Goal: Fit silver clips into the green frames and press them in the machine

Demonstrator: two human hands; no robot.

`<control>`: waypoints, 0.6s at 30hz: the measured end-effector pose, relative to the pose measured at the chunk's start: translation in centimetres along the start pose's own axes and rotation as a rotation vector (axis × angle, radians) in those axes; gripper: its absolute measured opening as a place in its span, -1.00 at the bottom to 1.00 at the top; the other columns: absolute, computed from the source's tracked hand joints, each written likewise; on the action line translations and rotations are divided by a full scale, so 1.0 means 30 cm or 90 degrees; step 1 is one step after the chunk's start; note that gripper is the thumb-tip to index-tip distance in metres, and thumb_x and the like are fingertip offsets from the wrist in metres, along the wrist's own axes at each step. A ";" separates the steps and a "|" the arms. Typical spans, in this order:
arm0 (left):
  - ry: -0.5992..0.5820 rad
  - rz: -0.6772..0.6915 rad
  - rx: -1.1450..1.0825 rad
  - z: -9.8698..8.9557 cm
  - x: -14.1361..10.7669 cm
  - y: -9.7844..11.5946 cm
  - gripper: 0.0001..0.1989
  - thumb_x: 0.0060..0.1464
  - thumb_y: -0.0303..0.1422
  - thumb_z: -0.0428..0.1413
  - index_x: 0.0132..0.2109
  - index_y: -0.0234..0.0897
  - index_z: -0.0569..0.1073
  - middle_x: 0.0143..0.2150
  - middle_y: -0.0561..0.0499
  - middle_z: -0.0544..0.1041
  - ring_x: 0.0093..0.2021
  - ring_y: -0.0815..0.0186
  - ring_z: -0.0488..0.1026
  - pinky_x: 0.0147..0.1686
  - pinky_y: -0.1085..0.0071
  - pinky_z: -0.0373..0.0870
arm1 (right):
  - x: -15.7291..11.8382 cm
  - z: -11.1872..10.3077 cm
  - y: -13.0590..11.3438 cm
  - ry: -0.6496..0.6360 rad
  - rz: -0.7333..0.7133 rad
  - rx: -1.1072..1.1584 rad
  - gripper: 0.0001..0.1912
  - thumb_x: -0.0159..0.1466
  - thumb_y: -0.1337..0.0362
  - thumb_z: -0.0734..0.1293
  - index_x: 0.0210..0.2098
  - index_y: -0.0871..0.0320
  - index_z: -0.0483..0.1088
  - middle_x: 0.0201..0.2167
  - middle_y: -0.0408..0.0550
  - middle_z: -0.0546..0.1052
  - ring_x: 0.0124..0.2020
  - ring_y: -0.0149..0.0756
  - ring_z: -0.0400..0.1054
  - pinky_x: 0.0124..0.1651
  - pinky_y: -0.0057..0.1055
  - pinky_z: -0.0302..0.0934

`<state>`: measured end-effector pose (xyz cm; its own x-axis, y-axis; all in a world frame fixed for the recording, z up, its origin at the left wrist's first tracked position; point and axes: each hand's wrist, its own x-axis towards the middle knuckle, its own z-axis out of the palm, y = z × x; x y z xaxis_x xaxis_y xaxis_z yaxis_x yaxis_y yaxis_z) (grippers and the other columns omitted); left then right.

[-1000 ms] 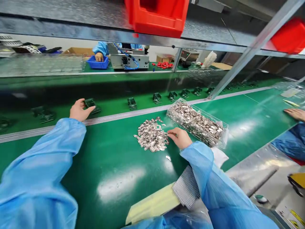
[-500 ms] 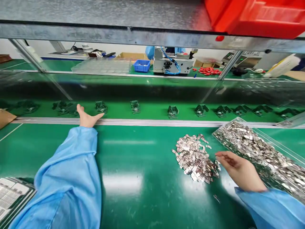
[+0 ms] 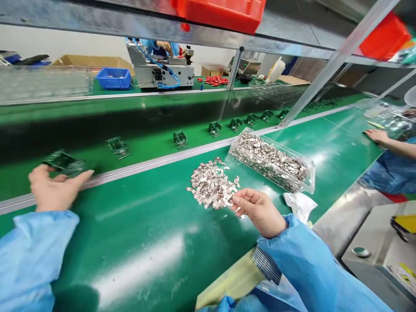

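On the left, my left hand (image 3: 56, 188) is spread at the near edge of the belt, its thumb and fingers around a green circuit board (image 3: 65, 163). Whether it grips the board or only touches it is hard to tell. My right hand (image 3: 260, 212) is pinched at the right edge of a pile of small silvery metal pieces (image 3: 211, 184); what lies between its fingertips is too small to make out. Behind that hand stands a clear tray (image 3: 273, 160) full of the same pieces. More boards, such as one board (image 3: 119, 147) and another (image 3: 180, 140), lie along the belt.
A metal rail (image 3: 156, 161) separates the belt from the green table (image 3: 146, 242). Overhead runs a shelf with a red bin (image 3: 224, 15). At the right, another person's hand (image 3: 377, 136) rests on the table. A blue basket (image 3: 113, 78) and a machine stand behind.
The view has swung to the right. My left hand, earlier spread with nothing in it, is now around a board. My right hand has moved to the pile's edge and its fingers have closed.
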<state>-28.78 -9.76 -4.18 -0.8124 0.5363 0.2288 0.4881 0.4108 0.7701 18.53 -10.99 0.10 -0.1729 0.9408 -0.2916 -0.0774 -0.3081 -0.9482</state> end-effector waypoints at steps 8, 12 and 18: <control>-0.693 -0.030 -0.514 0.159 -0.846 0.383 -0.37 -0.28 -0.32 0.40 -0.11 -0.14 0.20 -0.06 0.02 0.53 -0.07 0.19 0.57 0.00 0.20 0.54 | -0.186 -0.053 0.075 0.051 -0.082 0.022 -0.68 0.05 0.05 0.54 -0.45 0.17 0.51 -0.45 -0.09 0.53 -0.50 -0.43 0.35 -0.50 -0.53 0.34; -0.814 -0.090 -0.600 0.152 -1.031 0.471 -0.42 -0.22 -0.40 0.39 -0.11 -0.20 0.21 -0.08 -0.03 0.55 -0.10 0.18 0.58 -0.07 0.25 0.56 | -0.269 -0.097 0.110 0.123 -0.165 0.020 -0.71 0.15 0.06 0.48 -0.43 0.16 0.45 -0.19 0.03 0.58 -0.33 -0.33 0.45 -0.39 -0.46 0.40; -0.813 -0.068 -0.626 0.159 -1.144 0.506 -0.46 -0.20 -0.50 0.37 -0.11 -0.22 0.27 -0.16 0.03 0.55 -0.17 0.26 0.58 -0.16 0.38 0.56 | -0.362 -0.162 0.157 0.143 -0.291 -0.187 -0.85 0.33 0.19 0.30 -0.32 0.11 0.39 -0.51 -0.13 0.52 -0.57 -0.40 0.35 -0.51 -0.48 0.25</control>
<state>8.03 -18.41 -3.19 0.1997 0.9765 -0.0806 -0.3421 0.1466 0.9282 24.83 -21.97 -1.80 0.0284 0.9857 0.1662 0.1862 0.1581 -0.9697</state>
